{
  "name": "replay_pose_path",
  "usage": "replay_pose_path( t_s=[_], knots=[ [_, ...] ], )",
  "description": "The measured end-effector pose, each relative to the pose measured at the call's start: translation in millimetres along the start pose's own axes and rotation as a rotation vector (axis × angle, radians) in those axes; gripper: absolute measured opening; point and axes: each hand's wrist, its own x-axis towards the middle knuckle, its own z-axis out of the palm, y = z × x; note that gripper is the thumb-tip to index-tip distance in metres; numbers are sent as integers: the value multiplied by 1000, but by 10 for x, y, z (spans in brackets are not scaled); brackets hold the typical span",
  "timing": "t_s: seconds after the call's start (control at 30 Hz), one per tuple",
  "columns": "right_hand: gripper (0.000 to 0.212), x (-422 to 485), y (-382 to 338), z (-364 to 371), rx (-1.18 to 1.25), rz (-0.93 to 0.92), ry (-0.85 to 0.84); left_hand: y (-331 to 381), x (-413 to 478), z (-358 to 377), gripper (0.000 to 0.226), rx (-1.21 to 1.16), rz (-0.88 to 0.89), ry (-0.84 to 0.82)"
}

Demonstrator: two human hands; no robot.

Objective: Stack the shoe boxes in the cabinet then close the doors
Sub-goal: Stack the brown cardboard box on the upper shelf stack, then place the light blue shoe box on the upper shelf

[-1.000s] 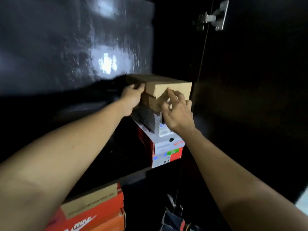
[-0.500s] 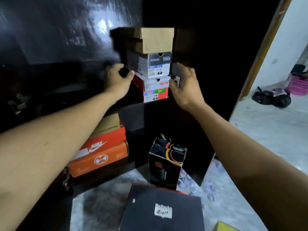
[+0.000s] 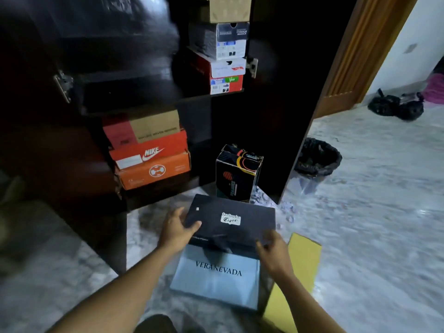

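The left hand point(image 3: 179, 228) grips the left edge of the black shoe box point(image 3: 230, 219), thumb laid over the lid and fingers curled beneath. The right hand point(image 3: 274, 248) clasps the near right corner the same way. Taking opposite sides lets the person keep the lid shut and the box level, which a flat, wide box probably needs when lifted.

The black shoe box lies over a pale blue box point(image 3: 216, 277) on the floor, in front of the cabinet; whether it has left that box or rests on it cannot be told. A yellow box point(image 3: 305, 255) lies just beside them on the right, and a tall dark box point(image 3: 237, 174) stands on end at the cabinet's foot, so several boxes wait outside.

Inside the cabinet point(image 3: 134, 92), the upper shelf carries a stack pushed to its right: a red and white box point(image 3: 221, 73), a grey box point(image 3: 218, 39) and a brown box point(image 3: 228, 8) on top. The lower shelf holds an orange box point(image 3: 151, 164) with a brown one point(image 3: 153, 127) on it. Open room shows to the left on the upper shelf, a likely spot for this one.

The doors stand open, so closing is not yet due.
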Motion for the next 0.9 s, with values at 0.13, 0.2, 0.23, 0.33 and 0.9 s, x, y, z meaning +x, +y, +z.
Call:
replay_pose_path(
  t_s=[0.13,0.2,0.23,0.33,0.9],
  knots=[
    [30,-302,351,559,59,135,-8,-625,-153,221,99,-35,-68,-48],
    [63,-362,455,788,85,201,5,-867,-175,308,110,-29,-83,-109],
    [84,-376,500,879,99,250,-7,-957,-180,338,120,-22,-83,-142],
    [135,-373,639,1086,122,386,-80,-1313,-159,442,130,-23,-78,-297],
    [151,-689,847,934,45,276,-149,-1443,-241,-3,100,43,-75,-546]
  ],
)
